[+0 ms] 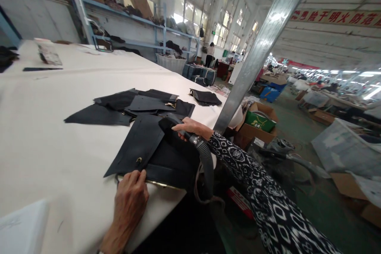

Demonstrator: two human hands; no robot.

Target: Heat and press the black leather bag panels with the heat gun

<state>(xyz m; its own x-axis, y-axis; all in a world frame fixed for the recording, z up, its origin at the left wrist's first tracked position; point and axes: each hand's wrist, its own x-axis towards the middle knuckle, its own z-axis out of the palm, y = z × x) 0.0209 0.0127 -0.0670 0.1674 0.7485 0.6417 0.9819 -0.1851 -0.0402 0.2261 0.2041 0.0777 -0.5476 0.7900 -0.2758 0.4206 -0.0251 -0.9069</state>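
A black bag piece with a gold zipper edge (154, 154) lies at the near edge of the white table (44, 135). My left hand (131, 196) presses down on its lower edge by the zipper, fingers curled on the fabric. My right hand (192, 127), in a black-and-white patterned sleeve, is wrapped round the nozzle of a grey ribbed hose (205, 158) held against the top of the piece. More black cut pieces (133, 105) lie spread just beyond.
A slanted metal post (256, 51) rises at the table's right edge. Another black piece (205, 97) lies farther back. Cardboard boxes (258, 121) and bins stand on the floor to the right. Shelves line the far wall, where a person stands.
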